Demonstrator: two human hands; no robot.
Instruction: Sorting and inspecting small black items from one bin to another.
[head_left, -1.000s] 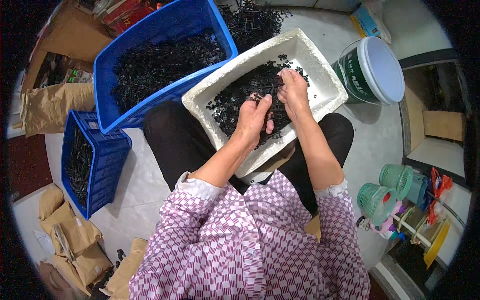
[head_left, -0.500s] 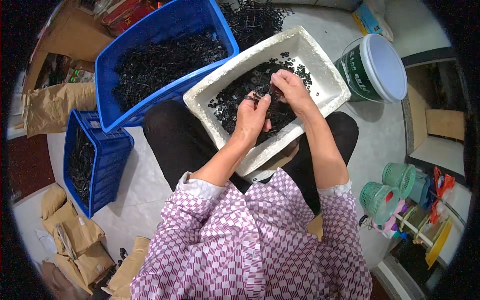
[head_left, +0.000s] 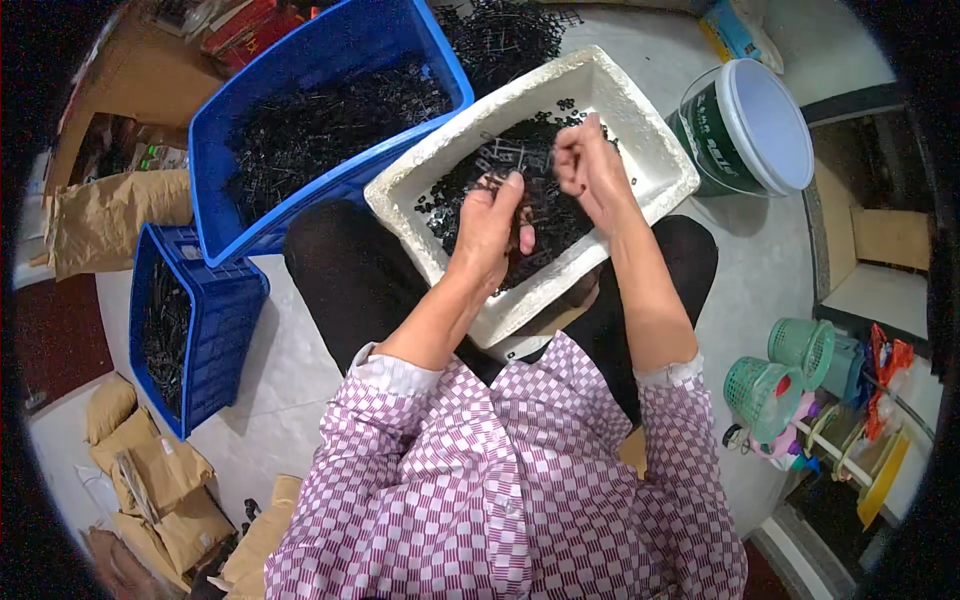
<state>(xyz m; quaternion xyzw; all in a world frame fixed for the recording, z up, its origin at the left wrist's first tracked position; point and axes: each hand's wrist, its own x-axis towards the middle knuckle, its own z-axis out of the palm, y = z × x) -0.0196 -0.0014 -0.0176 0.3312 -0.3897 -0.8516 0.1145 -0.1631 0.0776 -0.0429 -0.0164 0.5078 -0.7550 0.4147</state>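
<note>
A white foam box (head_left: 612, 90) rests across my lap, its bottom covered with small black plastic pieces (head_left: 550, 245). Over the box, my left hand (head_left: 485, 225) is closed, thumb on top, on a black plastic sprue (head_left: 507, 153) that sticks out beyond the fingertips. My right hand (head_left: 597, 175) is raised just to the right of the sprue and apart from it. Its fingers are bent and smeared by motion, so I cannot make out whether anything is between them.
A large blue bin (head_left: 335, 175) of black sprues stands at the far left, with a smaller blue crate (head_left: 225, 335) nearer. More sprues (head_left: 510, 35) lie heaped behind the box. At right are a green-and-white bucket (head_left: 715, 140) and green baskets (head_left: 760, 395). Brown paper bags (head_left: 165, 470) lie lower left.
My hands were close together at the sprue; now my right hand has moved up and right, away from it. More of the sprue shows above my left hand.
</note>
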